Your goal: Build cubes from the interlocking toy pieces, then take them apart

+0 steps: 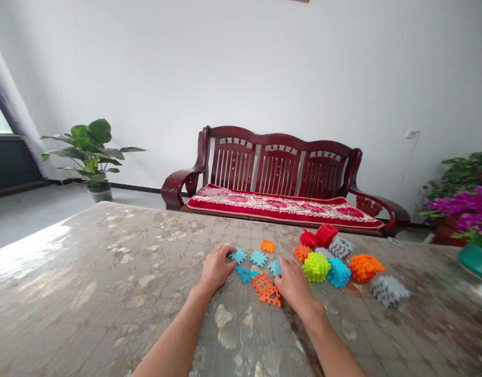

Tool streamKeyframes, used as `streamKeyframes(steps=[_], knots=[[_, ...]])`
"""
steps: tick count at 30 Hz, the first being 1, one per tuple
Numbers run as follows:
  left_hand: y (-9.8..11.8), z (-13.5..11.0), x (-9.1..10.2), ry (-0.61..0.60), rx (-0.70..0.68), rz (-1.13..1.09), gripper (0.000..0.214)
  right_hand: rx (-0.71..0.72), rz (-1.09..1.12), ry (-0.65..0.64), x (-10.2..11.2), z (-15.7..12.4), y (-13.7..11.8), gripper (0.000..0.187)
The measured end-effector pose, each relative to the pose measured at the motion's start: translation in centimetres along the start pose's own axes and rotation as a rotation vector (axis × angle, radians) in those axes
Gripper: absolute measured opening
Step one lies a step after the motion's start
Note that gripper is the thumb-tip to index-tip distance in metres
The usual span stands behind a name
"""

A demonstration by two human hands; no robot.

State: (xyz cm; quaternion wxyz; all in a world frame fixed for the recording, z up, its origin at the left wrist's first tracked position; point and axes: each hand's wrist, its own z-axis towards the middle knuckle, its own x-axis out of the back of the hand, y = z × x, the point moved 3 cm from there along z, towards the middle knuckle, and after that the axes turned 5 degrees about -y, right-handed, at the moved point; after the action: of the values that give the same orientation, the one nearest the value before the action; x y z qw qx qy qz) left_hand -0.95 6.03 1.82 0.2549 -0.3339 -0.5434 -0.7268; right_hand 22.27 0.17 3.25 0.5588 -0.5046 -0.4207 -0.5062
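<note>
Flat interlocking plastic tiles lie on the table point(107, 272) between my hands. My left hand point(216, 269) rests palm down, its curled fingertips touching a light blue tile point(238, 255). My right hand point(292, 285) lies beside an orange tile piece point(266, 289), fingers bent over another light blue tile point(275, 267). A further blue tile point(258, 257), a blue triangular piece point(246, 274) and a small orange tile point(268, 245) lie between and beyond the hands.
To the right stand assembled cubes: green point(316, 267), blue point(338, 272), orange point(364, 267), red point(323, 235), grey point(389, 290). A wooden bench point(280, 180) with a red cushion stands behind the table. Potted plants point(90, 152) and purple flowers point(466, 207) flank the room.
</note>
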Motion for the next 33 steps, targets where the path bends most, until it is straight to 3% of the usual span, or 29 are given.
streamKeyframes(steps=[8, 11, 18, 26, 33], knots=[[-0.1, 0.0, -0.2, 0.008, -0.023, 0.002, 0.027, -0.076, 0.334, 0.036, -0.1, 0.6, 0.6, 0.054], [0.0, 0.0, -0.1, 0.007, -0.017, -0.004, 0.027, -0.042, 0.396, 0.069, 0.5, 0.9, 0.0, 0.055], [0.2, 0.0, 0.0, 0.005, -0.019, -0.004, 0.025, 0.051, 0.334, 0.083, 1.0, 2.7, -2.3, 0.059], [0.1, 0.0, -0.2, 0.016, -0.011, 0.004, 0.026, 0.118, 0.183, -0.090, -0.2, 3.3, -4.2, 0.064], [0.3, -0.1, -0.1, 0.022, -0.031, -0.002, 0.025, 0.092, 0.070, -0.121, 0.2, 3.4, -4.5, 0.041]])
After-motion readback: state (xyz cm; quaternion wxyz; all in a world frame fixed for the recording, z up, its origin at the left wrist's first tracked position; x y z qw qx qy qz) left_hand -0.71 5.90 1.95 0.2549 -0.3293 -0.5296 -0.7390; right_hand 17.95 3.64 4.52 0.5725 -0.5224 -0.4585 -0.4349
